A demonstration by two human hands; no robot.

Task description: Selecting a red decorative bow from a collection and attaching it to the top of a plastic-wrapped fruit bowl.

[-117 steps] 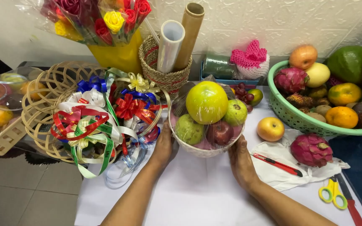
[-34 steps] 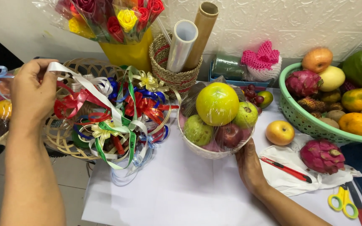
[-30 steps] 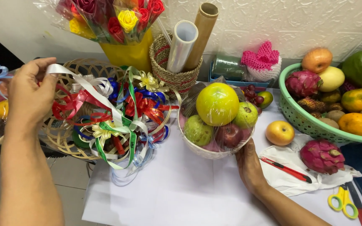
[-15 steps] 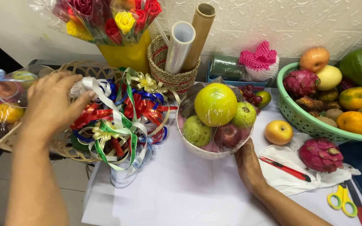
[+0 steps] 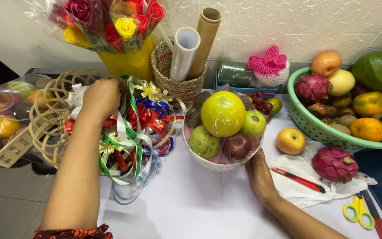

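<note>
My left hand [image 5: 102, 96] is down in the ribbon pile [image 5: 131, 128], far left of the table [image 5: 191, 208]. Fingers curled, clenched into the ribbons w/ the back of the hand up; can't tell which strand they pinch, fingertips are hidden. Pile is a tangle of green, red, blue, gold and white bows, sitting in front of an open wicker basket [image 5: 45, 119] and touching it.

My right hand [image 5: 257, 175] is at the near right side of the fruit bowl [image 5: 219, 163], palm against the rim, fingers wrapped under it, so it's grasping the bowl. Bowl is centre of the table, just right of the ribbons, covered w/ clear film. Inside: big yellow-green fruit [image 5: 223, 113] on top, green ones and a red apple [image 5: 236, 146] below.

Far side, behind the ribbons: a woven holder [image 5: 177, 84] w/ two rolls [image 5: 184, 53] upright, and a rose bunch [image 5: 107, 22] in a yellow wrap left of it. Far left, a wrapped fruit basket [image 5: 1, 124].

Right of the bowl: loose apple [image 5: 290, 140], then a dragon fruit [image 5: 334, 163] on a white cloth [image 5: 306, 186], red cutter [image 5: 299, 179] on the cloth's near edge, just beside my right hand. Yellow scissors [image 5: 359, 211] near right corner. Green basket [image 5: 319, 128] of mixed fruit far right.
</note>
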